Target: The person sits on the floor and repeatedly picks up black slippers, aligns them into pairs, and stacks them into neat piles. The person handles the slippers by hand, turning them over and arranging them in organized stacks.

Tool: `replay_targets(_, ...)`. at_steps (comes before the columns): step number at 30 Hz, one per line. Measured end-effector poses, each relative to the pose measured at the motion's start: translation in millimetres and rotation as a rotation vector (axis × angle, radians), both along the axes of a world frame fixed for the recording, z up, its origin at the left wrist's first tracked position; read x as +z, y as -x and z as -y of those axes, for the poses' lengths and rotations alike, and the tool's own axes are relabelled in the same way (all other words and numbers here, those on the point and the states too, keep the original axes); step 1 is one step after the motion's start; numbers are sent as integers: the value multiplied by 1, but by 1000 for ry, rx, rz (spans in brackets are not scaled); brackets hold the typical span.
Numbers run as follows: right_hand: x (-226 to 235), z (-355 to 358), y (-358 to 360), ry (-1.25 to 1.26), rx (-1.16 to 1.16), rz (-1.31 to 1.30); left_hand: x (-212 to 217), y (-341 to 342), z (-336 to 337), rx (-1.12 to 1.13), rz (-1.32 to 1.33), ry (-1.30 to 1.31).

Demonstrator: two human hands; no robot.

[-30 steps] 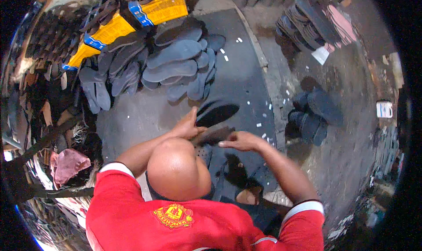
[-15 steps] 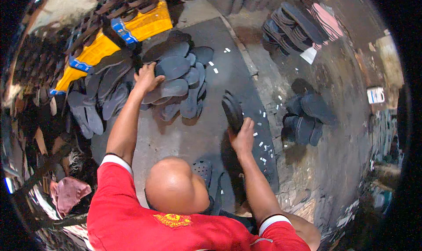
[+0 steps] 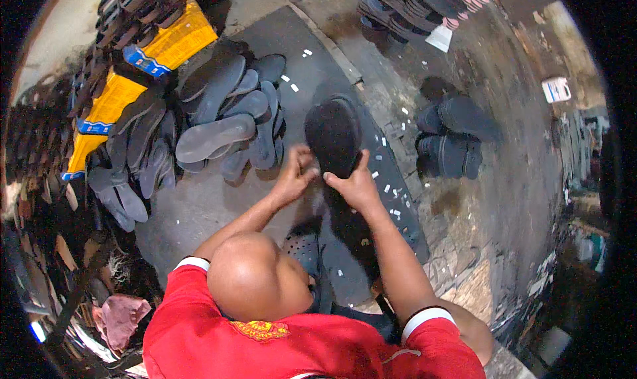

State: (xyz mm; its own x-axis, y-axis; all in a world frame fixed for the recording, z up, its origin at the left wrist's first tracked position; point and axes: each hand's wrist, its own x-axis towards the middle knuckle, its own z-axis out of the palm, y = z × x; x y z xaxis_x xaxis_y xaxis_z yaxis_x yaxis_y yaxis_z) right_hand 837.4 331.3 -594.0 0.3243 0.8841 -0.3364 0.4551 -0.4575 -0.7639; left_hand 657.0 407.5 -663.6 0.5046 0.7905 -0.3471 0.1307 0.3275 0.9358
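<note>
My right hand (image 3: 355,185) grips the near end of black shoe soles (image 3: 333,132), held flat side up above the dark mat, thumb on top. A second edge shows behind the upper one, so more than one seems to be in the grip. Just left of them is my left hand (image 3: 293,177), blurred, with its fingers bent; whether it touches the soles I cannot tell. Farther left lies a heap of dark grey soles (image 3: 215,138), several overlapping. Beside that heap are more long soles (image 3: 142,140) in a looser pile.
Yellow and blue boxes (image 3: 179,35) stand at the far left, under dark footwear pieces. Small white scraps (image 3: 396,212) dot the mat (image 3: 279,37). To the right are two dark sole stacks (image 3: 451,157); a striped stack (image 3: 405,11) and a white container (image 3: 556,90) lie farther off.
My left hand has left the sole heap and come across beside my right hand. The black soles have turned from edge-on to flat. The whole view has shifted somewhat.
</note>
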Motion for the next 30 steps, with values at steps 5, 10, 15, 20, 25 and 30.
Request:
replay_targets(5, -59, 32, -3, 104, 207, 681, 1, 2, -52, -576, -377, -876)
replay_targets(10, -79, 49, -20, -253, 129, 383, 100, -24, -82, -799, -137, -1157)
replay_targets(15, -88, 47, -9, -378, 72, 75, 95, -29, -42, -728, -52, -972)
replay_targets(20, -55, 29, -3, -208, 213, 614, 12, 23, -74, -613, -368, -945)
replay_targets(25, -76, 38, -17, -234, 203, 488, 69, -5, -71, -676, -125, -1164)
replay_targets(30, -83, 39, -8, -358, 72, 131, 104, -26, -38, -788, -126, -1024)
